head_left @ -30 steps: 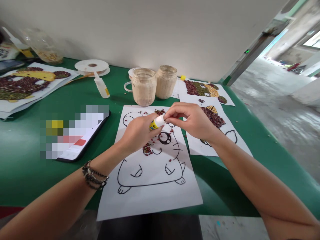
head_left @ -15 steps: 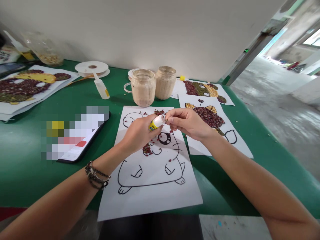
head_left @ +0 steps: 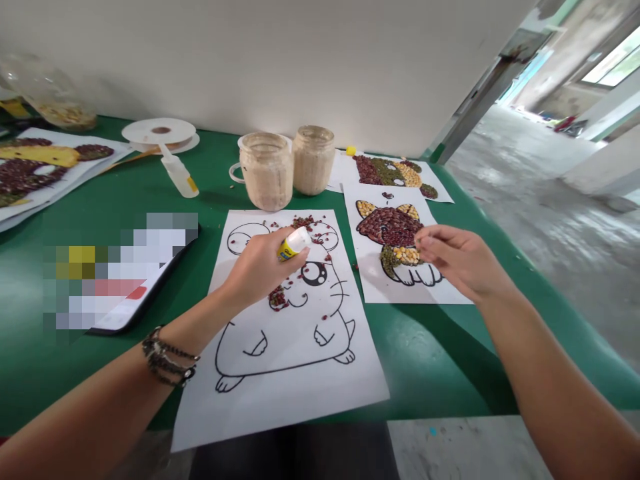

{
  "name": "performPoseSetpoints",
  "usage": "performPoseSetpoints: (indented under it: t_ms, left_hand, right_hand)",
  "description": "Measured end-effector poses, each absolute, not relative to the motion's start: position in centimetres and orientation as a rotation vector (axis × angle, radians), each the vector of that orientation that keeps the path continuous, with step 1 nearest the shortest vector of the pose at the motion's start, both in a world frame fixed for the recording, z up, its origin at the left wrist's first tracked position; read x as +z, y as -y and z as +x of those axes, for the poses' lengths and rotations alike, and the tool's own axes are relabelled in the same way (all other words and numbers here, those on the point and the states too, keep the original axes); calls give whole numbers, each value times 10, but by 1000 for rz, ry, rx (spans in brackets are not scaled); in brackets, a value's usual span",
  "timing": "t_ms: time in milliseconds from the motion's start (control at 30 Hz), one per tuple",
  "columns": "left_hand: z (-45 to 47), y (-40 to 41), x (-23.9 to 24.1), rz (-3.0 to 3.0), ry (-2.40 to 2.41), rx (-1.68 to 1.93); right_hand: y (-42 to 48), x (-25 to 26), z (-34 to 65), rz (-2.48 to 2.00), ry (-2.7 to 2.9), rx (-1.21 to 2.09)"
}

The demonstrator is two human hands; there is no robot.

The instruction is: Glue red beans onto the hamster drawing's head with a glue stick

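Front and centre there's a cartoon-animal drawing (head_left: pixel 285 350) on the green surface (head_left: pixel 420 393), loose beans (head_left: pixel 277 298) dotted over its face. Left hand (head_left: pixel 257 267) has its grip wrapped round a glue tube (head_left: pixel 294 244) mid-frame. Right hand (head_left: pixel 457 257), right of centre by the fox picture (head_left: pixel 393 225): fingertips together, can't tell if anything's pinched. Jars (head_left: pixel 267 172) behind. Looks like the bean-gluing step to me; next move probably calls for careful aim.
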State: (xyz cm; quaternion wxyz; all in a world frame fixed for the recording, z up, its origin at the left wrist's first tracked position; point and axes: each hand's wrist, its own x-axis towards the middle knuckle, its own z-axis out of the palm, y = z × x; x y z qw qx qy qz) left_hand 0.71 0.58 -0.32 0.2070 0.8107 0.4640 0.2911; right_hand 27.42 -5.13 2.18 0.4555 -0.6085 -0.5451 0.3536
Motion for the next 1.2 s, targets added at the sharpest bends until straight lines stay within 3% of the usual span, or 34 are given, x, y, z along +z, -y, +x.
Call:
performPoseSetpoints:
  t_ms: [200,533,1200]
  left_hand:
    - [10,-5,-2,2210,-1316,785]
    - [11,-5,-5,2237,-1323,764]
    - [12,-4,-4,2226,-1292,797]
  right_hand:
    - [71,7,278,-1764,1700,695]
    - [68,-3,278,-1761,1901,492]
    - [67,-4,275,-1796,1935,536]
